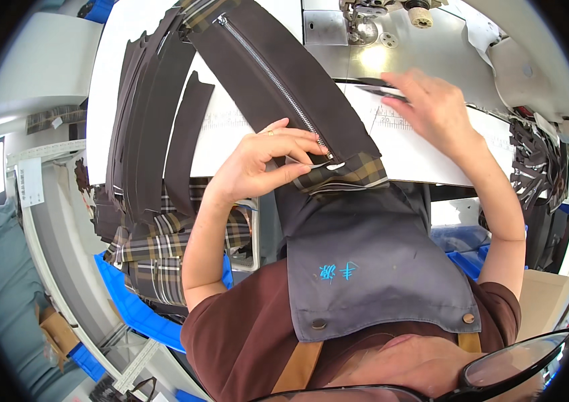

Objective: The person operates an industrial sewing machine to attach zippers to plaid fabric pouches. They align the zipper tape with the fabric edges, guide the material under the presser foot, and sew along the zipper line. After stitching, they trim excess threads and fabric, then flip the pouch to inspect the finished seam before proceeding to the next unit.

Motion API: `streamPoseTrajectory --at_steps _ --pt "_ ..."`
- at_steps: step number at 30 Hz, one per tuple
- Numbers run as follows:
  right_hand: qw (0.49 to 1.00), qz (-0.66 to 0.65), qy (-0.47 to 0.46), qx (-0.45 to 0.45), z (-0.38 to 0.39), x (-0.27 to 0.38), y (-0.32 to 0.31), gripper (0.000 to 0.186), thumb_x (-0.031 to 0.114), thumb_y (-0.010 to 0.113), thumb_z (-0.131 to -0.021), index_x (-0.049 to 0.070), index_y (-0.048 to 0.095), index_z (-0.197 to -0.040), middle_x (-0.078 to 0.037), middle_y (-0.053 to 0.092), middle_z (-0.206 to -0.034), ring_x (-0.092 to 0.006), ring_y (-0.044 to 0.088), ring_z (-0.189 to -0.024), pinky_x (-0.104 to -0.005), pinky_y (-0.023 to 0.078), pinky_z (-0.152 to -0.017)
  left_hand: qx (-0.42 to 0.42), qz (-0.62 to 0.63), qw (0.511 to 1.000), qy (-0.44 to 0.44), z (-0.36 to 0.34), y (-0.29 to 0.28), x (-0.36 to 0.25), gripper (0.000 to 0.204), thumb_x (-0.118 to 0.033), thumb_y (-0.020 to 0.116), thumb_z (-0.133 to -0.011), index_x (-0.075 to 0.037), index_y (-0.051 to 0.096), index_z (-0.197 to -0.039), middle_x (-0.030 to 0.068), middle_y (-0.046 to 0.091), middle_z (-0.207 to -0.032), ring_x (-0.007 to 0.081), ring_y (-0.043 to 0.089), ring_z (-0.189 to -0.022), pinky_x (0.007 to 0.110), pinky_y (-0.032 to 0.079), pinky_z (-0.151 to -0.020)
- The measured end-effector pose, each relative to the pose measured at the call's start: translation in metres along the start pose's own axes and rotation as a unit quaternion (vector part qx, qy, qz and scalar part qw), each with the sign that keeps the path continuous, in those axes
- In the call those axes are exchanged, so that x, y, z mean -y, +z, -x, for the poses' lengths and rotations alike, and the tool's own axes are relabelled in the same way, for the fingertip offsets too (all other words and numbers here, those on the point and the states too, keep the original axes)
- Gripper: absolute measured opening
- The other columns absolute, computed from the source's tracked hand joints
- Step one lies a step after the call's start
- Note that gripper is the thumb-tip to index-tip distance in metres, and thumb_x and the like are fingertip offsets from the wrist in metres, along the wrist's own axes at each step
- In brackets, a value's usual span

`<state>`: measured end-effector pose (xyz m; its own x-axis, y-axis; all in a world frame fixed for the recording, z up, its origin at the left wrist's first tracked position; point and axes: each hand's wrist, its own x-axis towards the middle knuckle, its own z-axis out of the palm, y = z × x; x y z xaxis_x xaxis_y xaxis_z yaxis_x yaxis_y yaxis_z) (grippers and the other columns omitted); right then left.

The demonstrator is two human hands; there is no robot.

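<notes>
While dark zippered panel [298, 74] slants across white table [482, 144], left hand [257, 157] pinches its lower edge, thumb to fingers, beside zipper [272, 79] end. Right hand [435, 107], fingers closed round small dark snips [378, 87], held just right of panel. Ruler markings [391, 120] printed on table. Blue embroidered characters [336, 271] on grey apron [378, 244]. White sheet [30, 181] far left, dark writing running vertically.

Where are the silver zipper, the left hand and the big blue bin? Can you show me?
Silver zipper [274, 79]: head view, about the middle of its teeth.
Left hand [252, 159]: head view, back of the hand.
Big blue bin [123, 311]: head view, its wall.
</notes>
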<state>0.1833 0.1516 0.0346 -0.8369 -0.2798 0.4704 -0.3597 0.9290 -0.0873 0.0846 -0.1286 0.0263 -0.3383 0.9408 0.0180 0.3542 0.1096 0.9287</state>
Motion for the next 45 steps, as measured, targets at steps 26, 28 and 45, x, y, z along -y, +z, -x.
streamPoseTrajectory --at_steps 26,28,45 --pt "0.985 -0.125 -0.030 0.112 0.030 0.069 0.016 0.048 0.020 0.072 -0.076 0.014 0.058 -0.121 -0.008 0.048 -0.133 -0.0279 0.047 -0.121 -0.0443 0.041 -0.097 -0.471 0.358 0.798 -0.117 -0.017 -0.022 0.000 0.042 -0.010 0.051 -0.093 0.006 0.042 -0.131 0.0140 0.055 -0.125 0.0245 0.052 -0.117 0.036 0.040 -0.096" --pt "0.985 -0.126 -0.028 0.111 0.030 0.070 0.017 0.048 0.020 0.072 -0.075 0.014 0.059 -0.121 -0.008 0.049 -0.133 -0.0278 0.047 -0.121 -0.0445 0.041 -0.097 -0.440 0.339 0.819 -0.143 -0.036 -0.041 0.001 0.036 -0.010 0.052 -0.093 0.005 0.046 -0.126 0.0126 0.056 -0.122 0.0243 0.053 -0.115 0.037 0.042 -0.094" --pt "0.942 -0.289 0.162 -0.059 0.015 0.082 0.027 0.060 0.014 0.072 -0.074 0.004 0.050 -0.128 -0.014 0.056 -0.116 -0.0331 0.052 -0.105 -0.0459 0.035 -0.095 -0.381 0.418 0.811 0.149 -0.046 -0.071 0.020 0.027 -0.015 0.051 -0.095 0.000 0.052 -0.118 0.0076 0.060 -0.110 0.0226 0.056 -0.107 0.040 0.044 -0.092"
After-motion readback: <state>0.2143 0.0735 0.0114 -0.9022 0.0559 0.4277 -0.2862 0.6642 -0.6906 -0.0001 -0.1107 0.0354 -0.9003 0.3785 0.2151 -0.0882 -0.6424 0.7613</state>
